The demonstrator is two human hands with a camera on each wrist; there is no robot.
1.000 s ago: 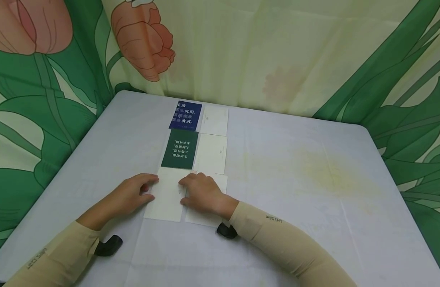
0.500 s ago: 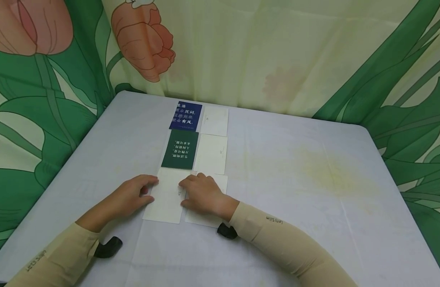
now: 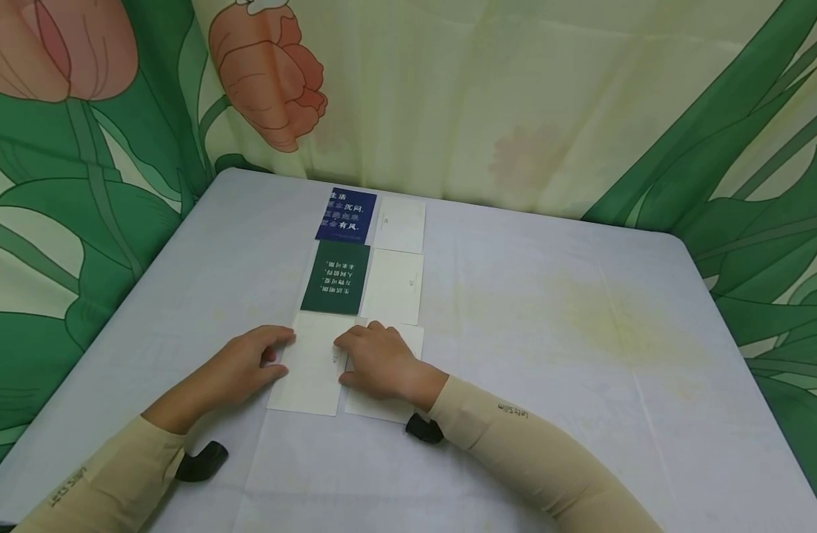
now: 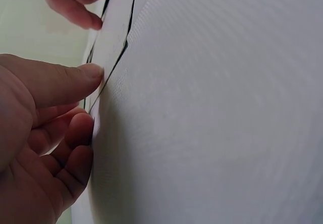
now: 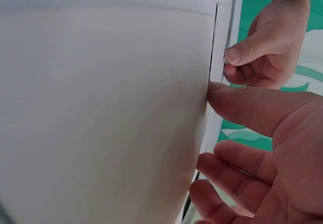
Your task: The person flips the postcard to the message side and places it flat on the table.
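A blank white postcard point(image 3: 307, 374) lies flat at the near end of the left column of cards. Along its left edge rest the thumb and fingertips of my left hand point(image 3: 244, 361), spread apart and relaxed. My right hand point(image 3: 381, 359) touches the same postcard near its right edge, its palm over a second white postcard point(image 3: 375, 406) that it partly hides. In the right wrist view, the right thumb point(image 5: 242, 103) presses at the seam between those two cards. The left thumb point(image 4: 75, 82) sits at the card edge in the left wrist view.
Beyond the hands lie a green postcard point(image 3: 335, 277) with white lettering and a dark blue one point(image 3: 346, 215). Two more white postcards, a nearer one point(image 3: 391, 285) and a farther one point(image 3: 401, 224), stand beside them. A white-clothed table point(image 3: 548, 414) meets a flower-printed curtain point(image 3: 448, 89).
The white postcard between my hands has shifted very slightly toward me. Both hands stay at its edges, nearly in place.
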